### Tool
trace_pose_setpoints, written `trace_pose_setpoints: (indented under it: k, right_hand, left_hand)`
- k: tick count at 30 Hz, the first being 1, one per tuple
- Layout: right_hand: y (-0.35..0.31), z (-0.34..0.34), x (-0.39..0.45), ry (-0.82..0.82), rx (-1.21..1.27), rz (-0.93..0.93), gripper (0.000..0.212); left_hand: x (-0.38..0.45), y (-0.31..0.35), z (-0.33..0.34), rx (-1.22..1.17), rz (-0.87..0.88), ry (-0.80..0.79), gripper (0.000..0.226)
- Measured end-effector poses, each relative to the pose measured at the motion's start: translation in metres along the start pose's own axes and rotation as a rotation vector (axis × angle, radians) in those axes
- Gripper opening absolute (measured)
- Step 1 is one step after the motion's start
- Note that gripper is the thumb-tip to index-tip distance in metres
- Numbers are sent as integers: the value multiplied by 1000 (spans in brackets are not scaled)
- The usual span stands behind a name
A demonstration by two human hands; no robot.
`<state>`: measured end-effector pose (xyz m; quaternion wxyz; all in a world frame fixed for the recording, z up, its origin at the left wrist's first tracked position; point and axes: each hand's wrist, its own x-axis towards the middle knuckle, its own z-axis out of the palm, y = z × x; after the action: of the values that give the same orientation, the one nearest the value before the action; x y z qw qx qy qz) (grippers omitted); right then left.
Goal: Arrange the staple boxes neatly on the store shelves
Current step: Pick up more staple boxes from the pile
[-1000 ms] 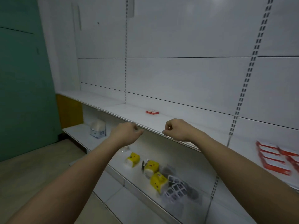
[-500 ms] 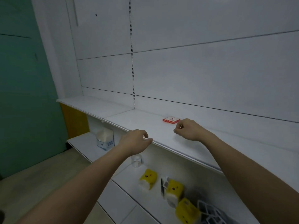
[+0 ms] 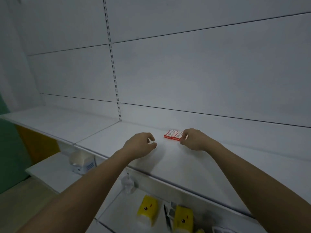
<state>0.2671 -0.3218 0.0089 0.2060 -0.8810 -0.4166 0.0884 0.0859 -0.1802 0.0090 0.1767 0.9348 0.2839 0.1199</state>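
two red staple boxes (image 3: 173,135) lie side by side, touching, on the white shelf (image 3: 107,137). right hand (image 3: 193,139), at 3 o'clock of them, touches the right box; fingers curled, clamp unclear. left hand (image 3: 140,145), at 9 o'clock, fingers loosely apart, empty. likely squaring the row.

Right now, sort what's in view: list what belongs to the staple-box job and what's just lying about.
Job:
- two red staple boxes, side by side on the upper shelf
- right hand, at the right box
- left hand, over the shelf, holding nothing

Lying about, lower shelf:
- yellow packs
- white and blue box
- clear cup
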Motion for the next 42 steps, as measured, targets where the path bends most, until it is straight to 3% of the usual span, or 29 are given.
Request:
trace_pose_setpoints:
  k: [5, 10, 16, 20, 23, 27, 32, 37, 42]
  right_hand:
    - [0, 16, 43, 35, -36, 125, 39]
    - [-3, 20, 77, -49, -10, 223, 66]
    - [-1, 25, 78, 40, -7, 165, 63]
    - [-3, 13, 67, -48, 42, 127, 50]
    - [6, 8, 63, -91, 69, 125, 45]
    - [7, 13, 63, -37, 170, 157, 32]
    - [4, 22, 68, 74, 118, 168, 31]
    - [12, 9, 63, -31, 127, 171, 33]
    - [15, 15, 64, 4, 4, 159, 48]
  left_hand:
    - [66, -22, 21, -93, 110, -112, 32]
    - [136, -38, 30, -158, 374, -171, 34]
    - [187, -30, 55, -220, 683, -220, 37]
    - [201, -30, 55, -238, 727, -326, 34]
    - [204, -39, 51, -161, 736, -316, 28]
    - [203, -43, 50, -131, 734, -365, 35]
    - [200, -45, 42, -103, 829, -497, 56]
    - [197, -48, 44, -121, 788, -443, 42]
    - [200, -51, 35, -177, 703, -439, 35]
